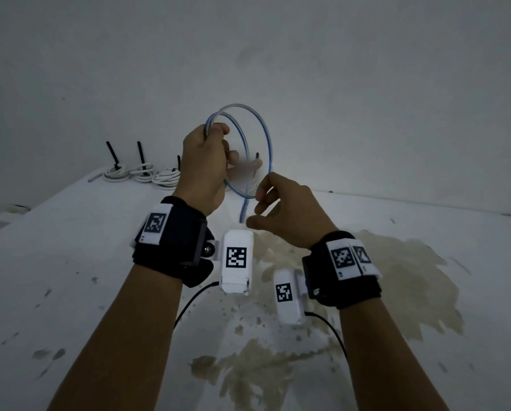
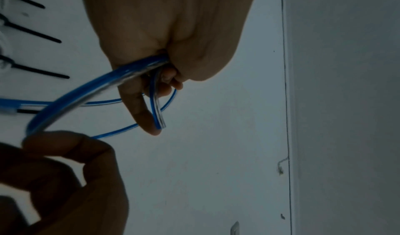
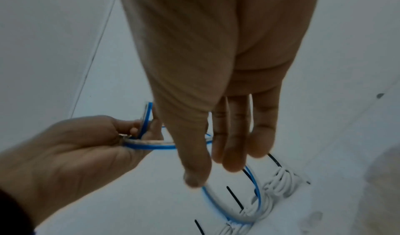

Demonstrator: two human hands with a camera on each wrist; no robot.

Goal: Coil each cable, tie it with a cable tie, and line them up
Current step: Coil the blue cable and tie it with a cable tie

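Left hand (image 1: 202, 161) up off the table (image 1: 70, 277), fingers (image 2: 149, 119) curled tight round the blue-and-clear cable (image 1: 266, 134), gripping two loops where they cross. Cut end of cable poking out past the fingertips in left wrist view, lying along one finger. Loops standing upright, arcing away from the left fingers twd the wall (image 1: 337, 69), then curving back down under them. Loose tail hanging straight down between both hands, just inside the right thumb.

Right hand (image 1: 284, 209) just below and beside the left, fingers (image 3: 236, 136) loose, half-curled, thumb and forefinger at the bottom of the loop. Touching or a hair off it — can't tell, blur. Nothing clamped, so reads as open.

Beyond the left fingers, at the far edge by the wall: three white cable coils (image 1: 143, 173) side by side, each w/ a black cable tie (image 1: 141, 154) sticking up. Fourth black tie (image 1: 258, 157) visible thru the loop, past the left fingertips; whatever it sits on hidden by the hand.

Brown stain (image 1: 367, 280) on the table under the right wrist.
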